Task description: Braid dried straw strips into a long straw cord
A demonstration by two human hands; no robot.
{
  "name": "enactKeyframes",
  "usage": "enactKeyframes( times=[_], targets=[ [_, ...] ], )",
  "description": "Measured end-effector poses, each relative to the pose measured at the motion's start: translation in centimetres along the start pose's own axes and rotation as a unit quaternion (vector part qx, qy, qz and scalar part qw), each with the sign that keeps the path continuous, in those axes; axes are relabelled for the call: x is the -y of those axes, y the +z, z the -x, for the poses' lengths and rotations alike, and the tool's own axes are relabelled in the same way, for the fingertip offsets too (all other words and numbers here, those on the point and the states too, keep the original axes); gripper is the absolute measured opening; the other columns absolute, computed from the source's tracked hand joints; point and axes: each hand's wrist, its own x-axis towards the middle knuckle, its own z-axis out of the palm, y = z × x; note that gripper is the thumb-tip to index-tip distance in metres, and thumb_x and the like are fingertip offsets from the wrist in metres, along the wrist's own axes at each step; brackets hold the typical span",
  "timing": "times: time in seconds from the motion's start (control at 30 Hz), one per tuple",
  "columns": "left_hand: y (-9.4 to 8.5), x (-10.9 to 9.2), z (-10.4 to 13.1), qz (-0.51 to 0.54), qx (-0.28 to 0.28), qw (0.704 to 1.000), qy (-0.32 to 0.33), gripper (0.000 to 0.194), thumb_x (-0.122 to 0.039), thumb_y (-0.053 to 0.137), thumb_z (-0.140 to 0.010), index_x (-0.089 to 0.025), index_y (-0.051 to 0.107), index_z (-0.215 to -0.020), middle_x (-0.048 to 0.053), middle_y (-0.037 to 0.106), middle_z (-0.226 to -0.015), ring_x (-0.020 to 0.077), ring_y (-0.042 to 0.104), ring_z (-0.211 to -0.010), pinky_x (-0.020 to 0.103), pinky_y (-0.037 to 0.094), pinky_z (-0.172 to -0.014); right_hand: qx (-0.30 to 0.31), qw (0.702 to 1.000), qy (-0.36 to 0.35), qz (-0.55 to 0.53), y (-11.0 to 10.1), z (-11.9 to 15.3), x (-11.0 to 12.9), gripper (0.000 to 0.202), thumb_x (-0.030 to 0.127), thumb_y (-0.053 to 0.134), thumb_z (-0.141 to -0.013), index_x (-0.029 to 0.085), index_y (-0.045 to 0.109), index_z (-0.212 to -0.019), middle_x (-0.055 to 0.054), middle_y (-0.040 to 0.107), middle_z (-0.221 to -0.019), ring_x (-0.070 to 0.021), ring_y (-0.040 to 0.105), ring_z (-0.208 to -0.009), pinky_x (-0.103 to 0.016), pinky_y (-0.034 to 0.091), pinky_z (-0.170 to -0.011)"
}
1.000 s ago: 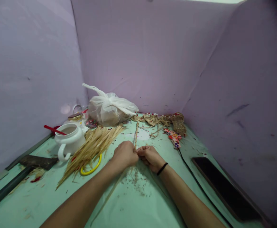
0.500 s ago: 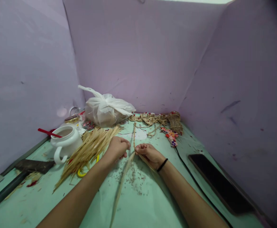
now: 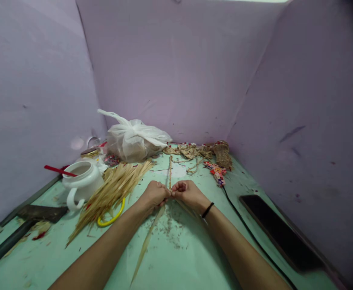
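Observation:
A thin twisted fibre cord [image 3: 170, 171] runs away from me along the middle of the green table. At its near end my left hand [image 3: 157, 194] and my right hand [image 3: 188, 194] meet, fingertips almost touching, each pinching the fibre. One loose pale strand [image 3: 146, 246] trails from under my left hand toward the front edge. Another strand passes beneath my right hand and wrist, which has a black band [image 3: 207, 210]. Left of my hands lies a fanned bundle of dry straw strips [image 3: 113, 189].
A white pot [image 3: 84, 181] with a red stick, a hammer-like tool [image 3: 40, 213] and a yellow ring handle [image 3: 111, 220] are at left. Behind sits a tied plastic bag [image 3: 137, 141]. Braided pieces [image 3: 190, 152], a patterned cloth-covered item [image 3: 217, 172], black cable and dark phone-like slab [image 3: 281, 231] are at right.
My left hand has moved right and down onto the cord's near end, beside my right hand. The loose strand's lower end has shifted left.

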Motion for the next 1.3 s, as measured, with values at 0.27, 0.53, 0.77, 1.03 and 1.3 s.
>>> enactKeyframes(
  times=[0.27,0.53,0.77,1.03,1.3],
  targets=[
    [1.0,0.9,-0.5,0.012,-0.024,0.999,0.040,0.010,-0.013,0.048,-0.053,-0.013,0.046,-0.043,-0.006,0.033,-0.031,0.0026,0.024,-0.030,0.018,0.013,-0.034,-0.101,0.943,-0.008,0.317,-0.3,1.4,1.3,0.009,0.018,0.056,-0.054,0.012,0.063,-0.054,-0.004,0.058,-0.049,-0.0110,0.047,-0.050,-0.020,0.029,-0.044],
    [1.0,-0.5,0.7,0.022,-0.034,0.998,-0.039,0.012,-0.012,0.044,-0.053,-0.014,0.043,-0.041,-0.005,0.033,-0.028,0.0054,0.026,-0.026,0.019,0.014,-0.031,-0.064,0.941,0.012,0.333,1.0,2.8,1.9,0.013,0.015,0.050,-0.055,0.012,0.061,-0.047,-0.004,0.054,-0.040,-0.0103,0.045,-0.041,-0.021,0.025,-0.041],
    [-0.5,0.0,-0.1,0.026,0.033,0.999,-0.027,0.011,-0.019,0.052,-0.052,-0.014,0.045,-0.045,-0.005,0.037,-0.032,0.0041,0.027,-0.027,0.018,0.012,-0.030,0.046,0.981,0.032,0.187,0.3,2.6,1.8,0.010,0.015,0.054,-0.058,0.012,0.059,-0.050,0.000,0.054,-0.043,-0.0080,0.044,-0.040,-0.018,0.031,-0.041],
    [-1.0,0.3,-0.5,0.045,0.078,0.996,-0.012,0.011,-0.023,0.055,-0.052,-0.014,0.048,-0.051,-0.005,0.038,-0.035,0.0039,0.028,-0.029,0.017,0.011,-0.031,0.014,0.987,0.135,-0.088,-0.4,2.0,2.1,0.005,0.011,0.051,-0.064,0.012,0.054,-0.060,-0.001,0.057,-0.052,-0.0087,0.052,-0.047,-0.020,0.042,-0.048],
    [-1.5,-0.2,-0.1,-0.027,0.086,0.996,0.007,0.005,-0.016,0.052,-0.051,-0.012,0.054,-0.052,-0.004,0.041,-0.036,0.0051,0.031,-0.031,0.019,0.017,-0.033,-0.042,0.993,0.101,-0.043,1.0,1.7,1.0,0.007,0.008,0.048,-0.054,0.012,0.047,-0.048,0.007,0.037,-0.034,-0.0012,0.024,-0.030,-0.017,0.011,-0.033]
  ],
)
